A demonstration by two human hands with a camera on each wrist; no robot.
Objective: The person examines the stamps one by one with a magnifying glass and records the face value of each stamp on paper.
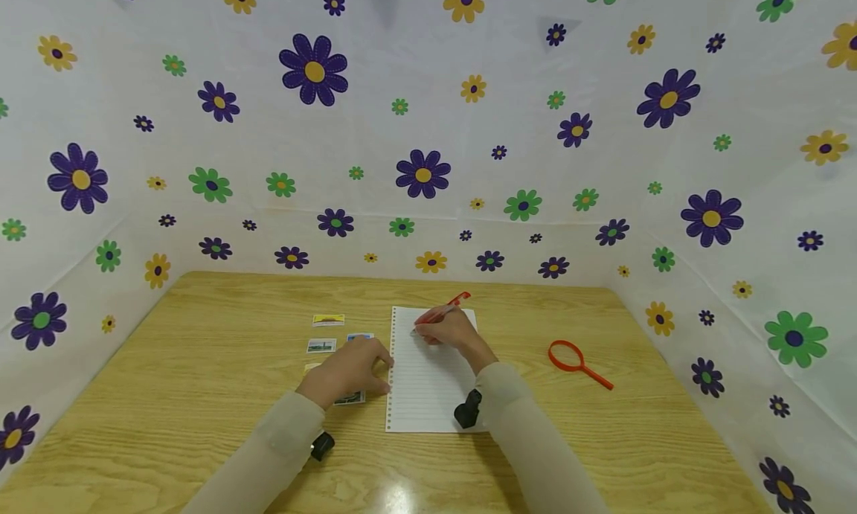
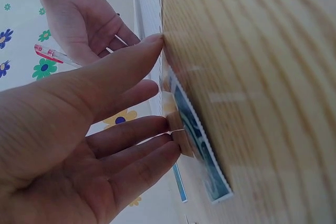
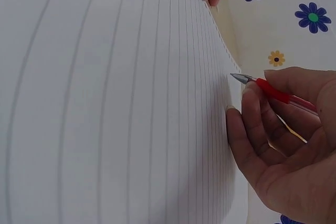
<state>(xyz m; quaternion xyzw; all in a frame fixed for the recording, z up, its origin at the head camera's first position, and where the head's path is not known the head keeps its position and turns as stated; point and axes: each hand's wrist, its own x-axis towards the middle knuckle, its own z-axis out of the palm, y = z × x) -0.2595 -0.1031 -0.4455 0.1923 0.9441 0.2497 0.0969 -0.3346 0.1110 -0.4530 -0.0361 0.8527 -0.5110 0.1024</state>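
Note:
My right hand (image 1: 455,331) pinches a red pen (image 3: 272,91) between thumb and fingers over the upper part of a sheet of lined paper (image 1: 425,395). In the right wrist view the metal tip points at the page, right by its surface. The little finger rests on the paper. My left hand (image 1: 353,368) lies at the sheet's punched left edge, with thumb and fingers extended and relaxed. Under and beside it are small picture stamps; one stamp (image 2: 197,135) with a serrated white border shows just beyond the fingertips in the left wrist view. The hand partly covers several.
A red magnifying glass (image 1: 596,377) lies right of the paper. Left of the sheet are a yellow stamp (image 1: 329,320), a pale landscape stamp (image 1: 322,346) and a blue one (image 1: 361,337). A flower-patterned white curtain (image 1: 375,127) encloses the back and sides of the wooden table (image 1: 167,380).

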